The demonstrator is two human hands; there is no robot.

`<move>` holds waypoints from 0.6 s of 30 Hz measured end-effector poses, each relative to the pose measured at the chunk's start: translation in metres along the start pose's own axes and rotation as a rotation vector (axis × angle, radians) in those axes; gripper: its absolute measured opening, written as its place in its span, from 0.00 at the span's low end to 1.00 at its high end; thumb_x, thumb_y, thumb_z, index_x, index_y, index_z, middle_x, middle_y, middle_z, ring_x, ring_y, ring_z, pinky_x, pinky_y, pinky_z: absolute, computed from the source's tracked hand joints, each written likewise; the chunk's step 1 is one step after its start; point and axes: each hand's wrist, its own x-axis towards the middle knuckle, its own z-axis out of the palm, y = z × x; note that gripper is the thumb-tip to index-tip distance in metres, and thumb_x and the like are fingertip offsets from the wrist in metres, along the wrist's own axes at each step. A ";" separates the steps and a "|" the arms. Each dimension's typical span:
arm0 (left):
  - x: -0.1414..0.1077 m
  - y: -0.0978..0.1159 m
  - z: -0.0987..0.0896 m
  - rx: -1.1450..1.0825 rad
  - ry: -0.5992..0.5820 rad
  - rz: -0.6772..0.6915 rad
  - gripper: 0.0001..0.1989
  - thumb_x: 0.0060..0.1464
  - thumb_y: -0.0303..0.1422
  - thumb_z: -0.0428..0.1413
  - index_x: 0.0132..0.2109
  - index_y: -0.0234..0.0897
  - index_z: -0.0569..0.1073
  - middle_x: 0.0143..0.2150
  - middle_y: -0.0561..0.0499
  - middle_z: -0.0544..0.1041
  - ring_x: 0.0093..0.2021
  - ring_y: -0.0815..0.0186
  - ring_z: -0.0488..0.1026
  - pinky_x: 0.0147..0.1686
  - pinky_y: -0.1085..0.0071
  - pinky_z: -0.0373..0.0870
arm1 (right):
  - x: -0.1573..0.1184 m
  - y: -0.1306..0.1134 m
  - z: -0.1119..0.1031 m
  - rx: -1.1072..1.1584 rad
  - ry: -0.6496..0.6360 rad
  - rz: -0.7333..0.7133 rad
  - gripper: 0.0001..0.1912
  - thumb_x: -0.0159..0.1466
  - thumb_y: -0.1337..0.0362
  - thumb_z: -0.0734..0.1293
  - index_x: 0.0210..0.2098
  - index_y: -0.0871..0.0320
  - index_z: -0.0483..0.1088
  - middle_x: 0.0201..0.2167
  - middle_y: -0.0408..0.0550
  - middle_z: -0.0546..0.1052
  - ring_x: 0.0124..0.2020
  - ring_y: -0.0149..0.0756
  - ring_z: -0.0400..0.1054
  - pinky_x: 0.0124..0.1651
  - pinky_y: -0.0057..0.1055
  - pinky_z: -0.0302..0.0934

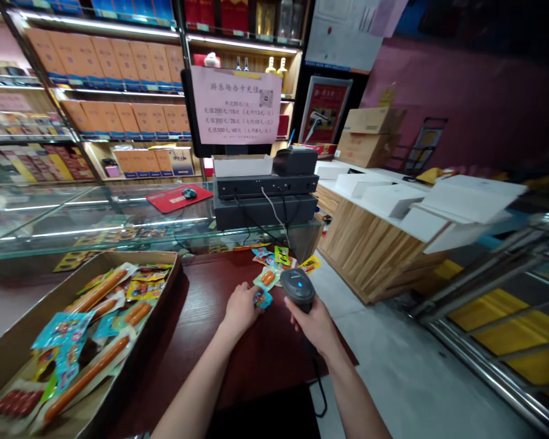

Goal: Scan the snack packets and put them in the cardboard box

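Right hand [319,324] grips a barcode scanner [298,288], whose dangling cable [321,390] could snag the table [196,299] edge; left hand [240,311] pinches a blue packet [264,299]

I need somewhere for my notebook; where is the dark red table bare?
The table is bare between the cardboard box and left hand, and between the forearms; crowded beyond the left hand, where small packets lie near the scanner.

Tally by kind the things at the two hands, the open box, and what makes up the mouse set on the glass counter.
Black handheld scanner, in right hand: 1
Small blue plastic packet, at left hand: 1
Brown cardboard box: 1
Dark computer mouse: 1
Red mouse pad: 1
Total: 5
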 end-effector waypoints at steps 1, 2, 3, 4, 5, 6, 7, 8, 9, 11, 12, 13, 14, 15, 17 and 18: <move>-0.002 -0.011 -0.005 0.017 0.022 -0.038 0.23 0.44 0.34 0.64 0.51 0.44 0.74 0.45 0.44 0.72 0.47 0.56 0.70 0.48 0.66 0.64 | 0.000 -0.002 0.005 -0.018 -0.017 -0.005 0.18 0.56 0.48 0.69 0.33 0.57 0.68 0.14 0.39 0.70 0.13 0.31 0.64 0.16 0.25 0.58; -0.005 -0.022 -0.010 0.033 0.043 -0.081 0.25 0.44 0.34 0.64 0.52 0.43 0.73 0.46 0.43 0.72 0.47 0.55 0.70 0.47 0.66 0.64 | 0.000 -0.004 0.011 -0.035 -0.036 -0.011 0.17 0.57 0.49 0.68 0.33 0.57 0.68 0.14 0.39 0.70 0.13 0.31 0.64 0.16 0.25 0.59; -0.007 -0.032 -0.015 0.044 0.060 -0.127 0.27 0.43 0.34 0.64 0.53 0.42 0.72 0.47 0.42 0.72 0.47 0.55 0.71 0.47 0.66 0.64 | -0.001 -0.006 0.016 -0.047 -0.061 -0.018 0.17 0.57 0.49 0.68 0.33 0.57 0.68 0.14 0.40 0.71 0.13 0.31 0.64 0.17 0.25 0.59; -0.010 -0.042 -0.020 0.050 0.075 -0.170 0.30 0.43 0.34 0.64 0.55 0.41 0.70 0.48 0.41 0.72 0.47 0.55 0.71 0.46 0.66 0.64 | -0.001 -0.009 0.022 -0.051 -0.088 -0.025 0.17 0.58 0.49 0.68 0.33 0.57 0.68 0.15 0.40 0.71 0.13 0.31 0.64 0.17 0.25 0.59; -0.013 -0.051 -0.025 0.052 0.088 -0.211 0.33 0.42 0.35 0.65 0.57 0.39 0.68 0.49 0.40 0.73 0.47 0.54 0.72 0.46 0.66 0.65 | -0.001 -0.011 0.027 -0.045 -0.112 -0.033 0.17 0.58 0.49 0.68 0.32 0.57 0.68 0.15 0.40 0.71 0.13 0.30 0.64 0.17 0.25 0.58; -0.015 -0.060 -0.031 0.052 0.097 -0.247 0.35 0.41 0.35 0.65 0.58 0.39 0.68 0.49 0.39 0.73 0.47 0.54 0.72 0.45 0.66 0.65 | -0.002 -0.013 0.033 -0.033 -0.132 -0.042 0.16 0.58 0.50 0.68 0.33 0.57 0.67 0.15 0.39 0.70 0.13 0.30 0.63 0.16 0.25 0.58; -0.019 -0.068 -0.036 0.051 0.105 -0.277 0.35 0.41 0.35 0.65 0.58 0.39 0.68 0.48 0.38 0.74 0.46 0.53 0.73 0.44 0.66 0.65 | -0.002 -0.015 0.039 -0.016 -0.150 -0.052 0.17 0.58 0.50 0.68 0.33 0.57 0.67 0.14 0.39 0.70 0.13 0.29 0.63 0.16 0.24 0.57; -0.022 -0.076 -0.041 0.049 0.112 -0.306 0.33 0.40 0.35 0.66 0.56 0.39 0.69 0.46 0.39 0.76 0.46 0.53 0.73 0.43 0.66 0.65 | -0.003 -0.016 0.046 0.000 -0.169 -0.057 0.17 0.57 0.50 0.68 0.34 0.57 0.67 0.14 0.38 0.70 0.13 0.29 0.62 0.16 0.24 0.57; -0.025 -0.083 -0.046 0.039 0.124 -0.333 0.31 0.39 0.35 0.66 0.53 0.40 0.71 0.43 0.40 0.77 0.45 0.52 0.74 0.42 0.66 0.65 | -0.004 -0.018 0.052 0.012 -0.191 -0.059 0.17 0.57 0.50 0.69 0.34 0.57 0.67 0.14 0.38 0.69 0.13 0.29 0.62 0.16 0.24 0.57; -0.032 -0.097 -0.055 -0.025 0.180 -0.374 0.23 0.38 0.35 0.66 0.45 0.41 0.74 0.36 0.44 0.78 0.39 0.54 0.75 0.37 0.68 0.65 | -0.006 -0.023 0.066 0.027 -0.227 -0.060 0.18 0.57 0.49 0.69 0.35 0.58 0.66 0.14 0.38 0.69 0.13 0.30 0.62 0.16 0.24 0.57; -0.035 -0.103 -0.059 -0.081 0.224 -0.382 0.18 0.39 0.35 0.65 0.41 0.41 0.74 0.32 0.47 0.77 0.35 0.57 0.75 0.34 0.70 0.64 | -0.008 -0.025 0.072 0.033 -0.246 -0.063 0.18 0.57 0.49 0.69 0.36 0.58 0.67 0.15 0.38 0.70 0.13 0.30 0.63 0.16 0.24 0.57; -0.038 -0.108 -0.062 -0.149 0.276 -0.378 0.14 0.40 0.36 0.64 0.36 0.41 0.73 0.29 0.50 0.76 0.32 0.60 0.74 0.32 0.71 0.64 | -0.010 -0.028 0.078 0.036 -0.266 -0.072 0.19 0.57 0.49 0.69 0.37 0.58 0.67 0.15 0.38 0.70 0.13 0.30 0.63 0.16 0.25 0.58; -0.041 -0.112 -0.065 -0.229 0.331 -0.364 0.10 0.42 0.36 0.63 0.33 0.40 0.72 0.26 0.52 0.74 0.29 0.63 0.73 0.30 0.72 0.63 | -0.012 -0.030 0.084 0.038 -0.285 -0.084 0.18 0.57 0.50 0.69 0.37 0.58 0.67 0.15 0.39 0.71 0.13 0.30 0.63 0.17 0.25 0.58; -0.042 -0.115 -0.067 -0.324 0.379 -0.349 0.10 0.43 0.37 0.62 0.30 0.39 0.70 0.25 0.53 0.73 0.27 0.65 0.72 0.29 0.73 0.63 | -0.014 -0.033 0.089 0.040 -0.303 -0.100 0.18 0.57 0.50 0.69 0.37 0.58 0.68 0.16 0.39 0.71 0.14 0.31 0.64 0.17 0.25 0.58; -0.043 -0.117 -0.072 -0.562 0.442 -0.339 0.12 0.45 0.39 0.62 0.30 0.39 0.68 0.24 0.55 0.73 0.25 0.67 0.71 0.26 0.74 0.64 | -0.018 -0.037 0.097 0.040 -0.327 -0.135 0.18 0.57 0.50 0.69 0.37 0.59 0.69 0.16 0.41 0.72 0.14 0.31 0.64 0.18 0.26 0.59; -0.043 -0.116 -0.074 -0.701 0.459 -0.339 0.13 0.45 0.40 0.62 0.33 0.38 0.68 0.26 0.54 0.74 0.25 0.67 0.71 0.25 0.74 0.66 | -0.019 -0.039 0.099 0.038 -0.330 -0.152 0.18 0.57 0.50 0.69 0.38 0.59 0.69 0.17 0.42 0.73 0.15 0.32 0.65 0.19 0.26 0.60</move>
